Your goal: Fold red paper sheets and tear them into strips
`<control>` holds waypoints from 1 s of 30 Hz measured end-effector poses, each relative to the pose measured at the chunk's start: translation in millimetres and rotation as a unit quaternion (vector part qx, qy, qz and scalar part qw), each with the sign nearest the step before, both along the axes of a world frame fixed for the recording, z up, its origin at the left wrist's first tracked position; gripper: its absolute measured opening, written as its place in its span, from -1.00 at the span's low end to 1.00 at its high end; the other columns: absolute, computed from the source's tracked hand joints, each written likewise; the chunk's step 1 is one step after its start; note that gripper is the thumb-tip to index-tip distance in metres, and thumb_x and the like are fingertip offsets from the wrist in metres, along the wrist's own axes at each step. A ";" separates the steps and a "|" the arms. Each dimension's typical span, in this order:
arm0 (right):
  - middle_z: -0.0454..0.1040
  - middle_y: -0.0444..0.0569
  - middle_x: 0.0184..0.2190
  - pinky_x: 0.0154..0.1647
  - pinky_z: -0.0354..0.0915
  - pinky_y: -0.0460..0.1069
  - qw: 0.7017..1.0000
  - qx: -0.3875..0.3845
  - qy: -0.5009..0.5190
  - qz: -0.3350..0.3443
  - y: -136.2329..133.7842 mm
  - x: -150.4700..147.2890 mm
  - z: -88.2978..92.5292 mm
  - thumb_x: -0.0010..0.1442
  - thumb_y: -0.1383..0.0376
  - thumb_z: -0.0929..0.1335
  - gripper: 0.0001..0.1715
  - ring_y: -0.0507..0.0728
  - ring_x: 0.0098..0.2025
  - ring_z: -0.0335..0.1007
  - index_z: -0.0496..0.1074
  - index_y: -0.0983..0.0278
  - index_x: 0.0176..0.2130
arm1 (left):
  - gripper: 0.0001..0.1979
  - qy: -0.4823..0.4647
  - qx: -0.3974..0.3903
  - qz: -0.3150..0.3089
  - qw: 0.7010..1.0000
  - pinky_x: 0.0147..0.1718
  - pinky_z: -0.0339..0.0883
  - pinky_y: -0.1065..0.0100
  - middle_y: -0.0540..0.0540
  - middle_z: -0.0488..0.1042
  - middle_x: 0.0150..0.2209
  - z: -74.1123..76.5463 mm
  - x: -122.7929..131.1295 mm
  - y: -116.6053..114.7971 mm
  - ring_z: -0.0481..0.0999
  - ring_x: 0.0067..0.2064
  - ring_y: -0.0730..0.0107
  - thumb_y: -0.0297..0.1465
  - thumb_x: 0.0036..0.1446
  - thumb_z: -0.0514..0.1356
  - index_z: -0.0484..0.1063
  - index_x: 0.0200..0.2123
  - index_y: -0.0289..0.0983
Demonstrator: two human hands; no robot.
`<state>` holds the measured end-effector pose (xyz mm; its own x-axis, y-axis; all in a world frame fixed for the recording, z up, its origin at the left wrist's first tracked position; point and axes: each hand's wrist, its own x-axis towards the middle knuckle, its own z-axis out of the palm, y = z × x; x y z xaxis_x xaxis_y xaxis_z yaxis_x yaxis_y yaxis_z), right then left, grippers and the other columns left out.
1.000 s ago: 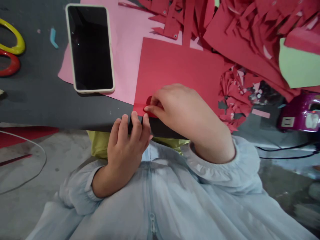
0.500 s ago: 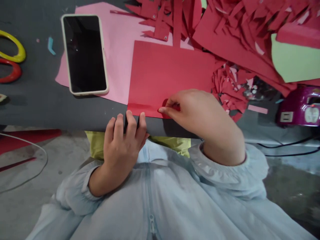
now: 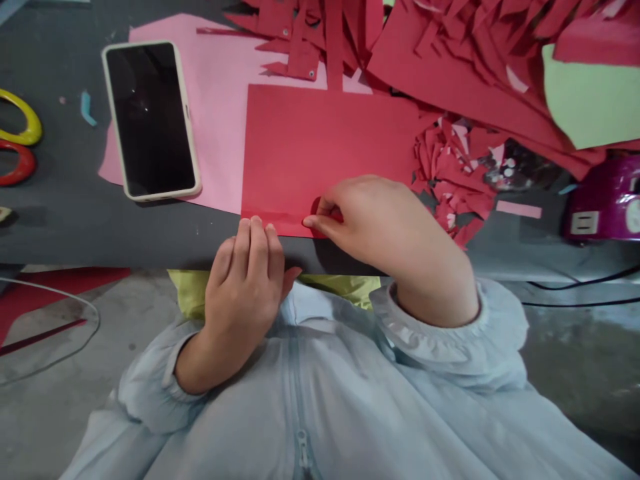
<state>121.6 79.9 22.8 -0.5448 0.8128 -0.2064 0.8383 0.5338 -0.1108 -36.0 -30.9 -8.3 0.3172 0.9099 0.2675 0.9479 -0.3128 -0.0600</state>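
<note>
A red paper sheet lies in front of me, with a narrow folded strip along its near edge. My left hand is open, its fingers stretched out side by side and their tips resting on the left end of that strip. Farther right on the same strip, my right hand is closed in a pinch, thumb and forefinger at the folded edge. The undersides of the right fingers are hidden. Beneath the sheet's left side is a pink paper sheet.
A phone lies on the pink paper. Yellow-and-red scissor handles are at the far left. Red paper strips and scraps pile up at the back and right, beside green paper and a purple device.
My left fingers have moved up onto the folded strip and drawn closer together. The right hand keeps its pinch at the edge. The whole view has shifted slightly.
</note>
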 end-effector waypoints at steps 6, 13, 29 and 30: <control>0.57 0.07 -0.38 -0.41 0.01 0.04 1.000 -0.011 -0.005 0.002 2.1 0.2 0.2 0.26 0.18 0.33 -0.73 0.18 -0.34 0.40 0.54 0.28 -0.34 | -0.43 0.031 -0.051 -0.015 0.998 0.03 0.36 0.00 -0.64 0.38 0.12 7.3 0.7 -2.4 0.42 0.17 -0.26 -0.18 0.30 0.09 0.26 0.23 -0.47; 0.57 0.05 -0.33 -0.41 -0.01 0.01 0.998 -0.055 -0.004 0.003 6.4 1.1 5.8 0.28 0.17 0.29 -0.69 0.17 -0.31 0.41 0.55 0.28 -0.29 | -0.22 0.032 -0.059 0.005 0.998 0.01 0.38 -0.13 -0.68 0.33 0.13 7.3 13.6 -2.1 0.37 0.17 -0.44 0.03 0.14 0.17 0.16 0.31 -0.25; 0.55 0.08 -0.30 -0.29 0.13 0.03 0.997 -0.028 0.074 0.012 -7.3 -28.9 -0.9 0.29 0.27 0.31 -0.78 0.19 -0.25 0.37 0.52 0.33 -0.27 | -0.30 -0.007 -0.057 -0.012 0.998 0.18 0.25 -0.10 -0.67 0.28 0.19 3.2 -0.8 -9.9 0.30 0.26 -0.31 -0.08 0.23 0.15 0.23 0.23 -0.51; 0.54 0.08 -0.29 -0.26 0.14 0.03 0.996 -0.023 0.087 0.017 -8.4 -31.4 -2.7 0.29 0.29 0.31 -0.79 0.19 -0.24 0.36 0.51 0.33 -0.26 | -0.34 -0.011 -0.062 -0.011 0.998 0.20 0.22 -0.09 -0.62 0.29 0.20 4.2 -4.7 -11.1 0.31 0.26 -0.24 -0.12 0.25 0.14 0.23 0.23 -0.51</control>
<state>90.2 71.5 20.1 -0.6028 0.7849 -0.1433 0.7856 0.5524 -0.2789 -40.7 -42.0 -4.1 0.3327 0.9292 0.1607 0.9414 -0.3374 0.0019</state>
